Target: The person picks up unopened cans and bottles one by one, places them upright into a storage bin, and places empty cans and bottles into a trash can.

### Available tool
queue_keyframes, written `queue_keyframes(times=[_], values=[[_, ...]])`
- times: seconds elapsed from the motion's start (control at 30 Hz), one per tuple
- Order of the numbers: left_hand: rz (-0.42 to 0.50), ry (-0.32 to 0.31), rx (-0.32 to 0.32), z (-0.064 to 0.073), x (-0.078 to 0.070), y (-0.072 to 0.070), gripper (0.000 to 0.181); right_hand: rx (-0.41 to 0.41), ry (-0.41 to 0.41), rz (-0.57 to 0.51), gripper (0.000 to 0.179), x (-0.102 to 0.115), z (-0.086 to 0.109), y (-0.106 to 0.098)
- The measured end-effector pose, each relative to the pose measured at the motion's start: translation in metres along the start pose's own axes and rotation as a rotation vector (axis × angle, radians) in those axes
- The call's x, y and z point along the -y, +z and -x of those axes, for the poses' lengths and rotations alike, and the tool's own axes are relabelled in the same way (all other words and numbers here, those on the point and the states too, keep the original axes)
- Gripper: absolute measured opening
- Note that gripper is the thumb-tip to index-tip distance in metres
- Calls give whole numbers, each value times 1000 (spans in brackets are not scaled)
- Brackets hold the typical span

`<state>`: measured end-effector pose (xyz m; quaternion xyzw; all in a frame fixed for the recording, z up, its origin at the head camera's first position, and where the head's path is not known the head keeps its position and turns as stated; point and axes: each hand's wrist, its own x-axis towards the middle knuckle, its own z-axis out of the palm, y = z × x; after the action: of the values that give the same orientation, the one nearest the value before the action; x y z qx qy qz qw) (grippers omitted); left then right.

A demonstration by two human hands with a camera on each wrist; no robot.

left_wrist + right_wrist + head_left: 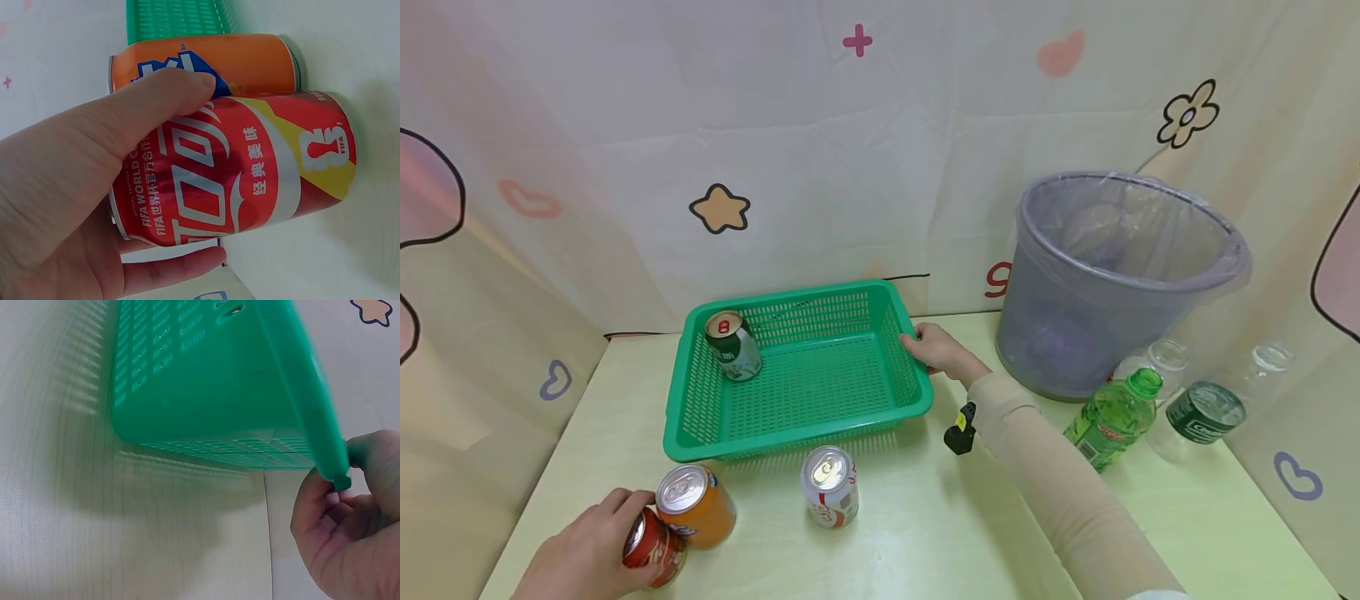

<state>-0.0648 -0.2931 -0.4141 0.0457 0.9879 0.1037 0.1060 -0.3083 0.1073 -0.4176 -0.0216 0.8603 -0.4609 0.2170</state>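
My left hand (583, 546) grips a red Coca-Cola can (206, 178) near its top, thumb on one side and fingers on the other. An orange soda can (709, 510) stands right beside it, close to my thumb. With my right hand (943, 350) I hold the right rim of a green plastic basket (797, 437), pinching it between thumb and fingers (307, 503). Inside the basket, at its left end, a dark green and silver can (735, 350) leans slightly. A white and red can (831, 490) stands upright in front of the basket.
At the back right stands a purple bin (1060, 325) lined with a clear bag. Near it are a green plastic bottle (1112, 421) and clear bottles, one with a dark green label (1206, 412). A patterned curtain (820, 192) hangs behind the table.
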Motion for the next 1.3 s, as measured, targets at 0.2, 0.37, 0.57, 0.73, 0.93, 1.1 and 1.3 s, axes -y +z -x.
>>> queue_keyframes(times=[0.2,0.37,0.57,0.73,0.93,1.1,1.3], values=[[10,13,-10,1,1,-1,77,-3,5,8,34,1,0,0],[26,35,-19,2,1,-2,75,-3,-2,5,33,0,0,0],[14,57,-33,2,2,-2,72,0,-4,10,33,0,0,0],[0,101,-110,6,1,1,67,4,-6,5,33,0,0,-1],[9,98,-106,5,4,2,66,7,-4,2,34,1,1,-1],[16,91,-79,3,3,0,66,7,-6,-3,34,0,0,-1],[11,77,-48,2,3,-3,64,5,-3,-16,35,-3,-4,0]])
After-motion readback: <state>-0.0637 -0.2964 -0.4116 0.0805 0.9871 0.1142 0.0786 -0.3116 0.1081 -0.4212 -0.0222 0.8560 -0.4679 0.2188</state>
